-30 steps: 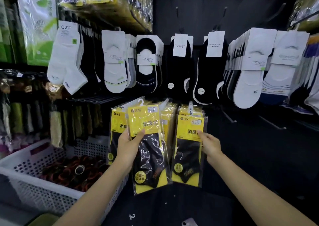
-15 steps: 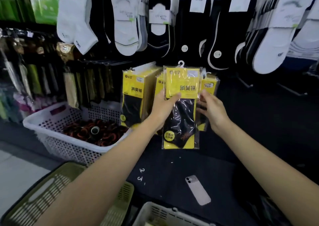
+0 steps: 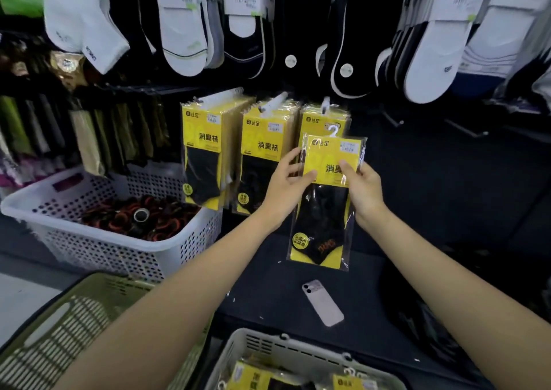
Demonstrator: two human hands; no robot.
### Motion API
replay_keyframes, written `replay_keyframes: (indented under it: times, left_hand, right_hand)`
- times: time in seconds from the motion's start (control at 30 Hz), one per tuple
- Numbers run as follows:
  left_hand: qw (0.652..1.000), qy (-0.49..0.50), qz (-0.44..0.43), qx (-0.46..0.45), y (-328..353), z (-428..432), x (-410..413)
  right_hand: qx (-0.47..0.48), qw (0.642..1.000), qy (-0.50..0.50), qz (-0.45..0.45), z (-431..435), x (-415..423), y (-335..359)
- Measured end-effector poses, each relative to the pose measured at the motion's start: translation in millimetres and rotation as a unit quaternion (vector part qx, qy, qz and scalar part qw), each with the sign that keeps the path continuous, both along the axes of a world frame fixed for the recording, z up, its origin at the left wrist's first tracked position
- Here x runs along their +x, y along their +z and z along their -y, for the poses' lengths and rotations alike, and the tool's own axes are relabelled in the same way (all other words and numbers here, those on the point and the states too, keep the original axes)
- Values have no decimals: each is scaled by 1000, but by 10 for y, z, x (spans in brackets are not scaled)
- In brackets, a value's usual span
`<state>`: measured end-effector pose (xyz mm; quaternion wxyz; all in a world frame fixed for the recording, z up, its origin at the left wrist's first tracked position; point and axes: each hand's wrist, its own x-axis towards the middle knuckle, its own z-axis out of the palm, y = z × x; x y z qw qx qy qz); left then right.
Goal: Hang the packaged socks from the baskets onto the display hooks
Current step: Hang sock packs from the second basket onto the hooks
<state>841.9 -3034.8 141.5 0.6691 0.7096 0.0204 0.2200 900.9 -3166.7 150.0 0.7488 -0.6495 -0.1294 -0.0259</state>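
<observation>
Pinching the yellow-and-black sock packet in clear plastic [image 3: 325,219] by the side edges of its yellow card, left hand [image 3: 284,188] and right hand [image 3: 366,191] hold it upright, thumbs on the front, just before the rightmost hanging stack of matching packets [image 3: 320,119]. More packets lie in the white slotted basket [image 3: 298,352] below.

A shop, judging by carded socks [image 3: 185,31] hung in rows at twelve o'clock, identical yellow sock packs [image 3: 205,148] beneath, stock baskets [image 3: 89,249] at eight o'clock.
</observation>
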Motion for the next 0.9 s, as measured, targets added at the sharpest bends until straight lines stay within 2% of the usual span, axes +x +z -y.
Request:
replay_keyframes:
  times: [0.23,0.43,0.57,0.67,0.77,0.9]
  left_hand:
    - [999,15,30,-2,75,34,128]
    - [999,47,22,8,158,-53,369]
    - [998,49,-23,23,132,-109,592]
    - [996,45,-39,72,64,-133,730]
    - [995,44,-46,81,6,-147,850]
    - [992,47,-70,94,-142,-149,909]
  right_hand:
    - [9,999,-22,41,-67,136,116]
    - [-18,999,-43,28,-272,344,249]
    - [-25,998,-40,-33,-372,540,228]
    - [-30,992,-74,-94,-394,702,160]
    - [-13,984,-96,-152,-364,819,55]
    - [-42,980,-114,-161,-230,859,-217]
